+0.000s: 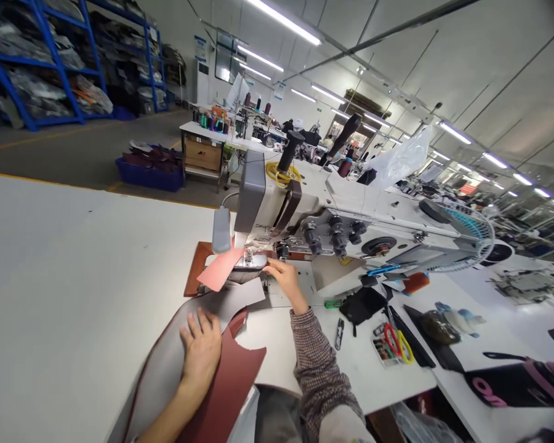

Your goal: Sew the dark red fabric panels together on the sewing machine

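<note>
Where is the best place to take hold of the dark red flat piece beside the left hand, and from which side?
I would pinch the pointed right corner of the dark red flat piece, coming from the right with the right hand. That corner juts out beside bare white table, while the left hand and forearm lie along the opposite edge.

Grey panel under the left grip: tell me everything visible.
The grey panel looks smooth, like sheet material, with a thin dark red line along its curved left edge. Its far end lies on the white table; its near end leaves the frame. The left grip lies open on it; a dark red piece flanks its right side.
</note>
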Motion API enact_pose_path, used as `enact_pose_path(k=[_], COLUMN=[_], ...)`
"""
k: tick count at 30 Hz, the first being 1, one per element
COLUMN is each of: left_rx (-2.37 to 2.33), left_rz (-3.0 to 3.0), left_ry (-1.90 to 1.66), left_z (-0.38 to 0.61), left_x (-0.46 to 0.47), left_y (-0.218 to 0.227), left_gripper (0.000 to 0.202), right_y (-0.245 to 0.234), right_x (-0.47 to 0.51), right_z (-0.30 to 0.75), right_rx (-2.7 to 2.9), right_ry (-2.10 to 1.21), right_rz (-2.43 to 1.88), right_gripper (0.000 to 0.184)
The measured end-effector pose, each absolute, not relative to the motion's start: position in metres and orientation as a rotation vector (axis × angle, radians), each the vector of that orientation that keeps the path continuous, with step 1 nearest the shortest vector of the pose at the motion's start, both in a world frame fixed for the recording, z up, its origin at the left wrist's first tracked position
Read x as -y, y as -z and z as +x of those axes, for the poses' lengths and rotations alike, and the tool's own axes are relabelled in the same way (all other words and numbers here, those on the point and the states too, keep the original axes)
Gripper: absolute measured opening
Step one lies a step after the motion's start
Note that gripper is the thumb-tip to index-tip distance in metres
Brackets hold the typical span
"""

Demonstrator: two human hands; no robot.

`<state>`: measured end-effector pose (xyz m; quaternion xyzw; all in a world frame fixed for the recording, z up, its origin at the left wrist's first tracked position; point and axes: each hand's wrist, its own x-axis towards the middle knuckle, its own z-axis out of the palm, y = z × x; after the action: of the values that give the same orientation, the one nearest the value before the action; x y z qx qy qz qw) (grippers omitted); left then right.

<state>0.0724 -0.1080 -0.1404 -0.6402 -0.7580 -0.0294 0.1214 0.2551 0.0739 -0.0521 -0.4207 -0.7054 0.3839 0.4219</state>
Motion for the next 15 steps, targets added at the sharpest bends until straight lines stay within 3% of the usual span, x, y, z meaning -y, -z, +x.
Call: enact_pose_path(k=[8, 15], left_rx=[2.166, 2.117], left_rz=[-1.853, -1.959], left_ry=[-0.022, -0.042], left_z=[0.071, 0.056], left_x=[0.109, 0.119], left_y=[0.142, 0.137], left_gripper=[0.047, 0.051], right_y=[0.039, 0.066], right_x=[-0.046, -0.038], right_z=[0.284, 0.288], right_rx=[1.436, 1.563], right_ry=[-1.25, -1.074], right_rz=[-1.067, -1.201], right_gripper=[0.037, 0.029])
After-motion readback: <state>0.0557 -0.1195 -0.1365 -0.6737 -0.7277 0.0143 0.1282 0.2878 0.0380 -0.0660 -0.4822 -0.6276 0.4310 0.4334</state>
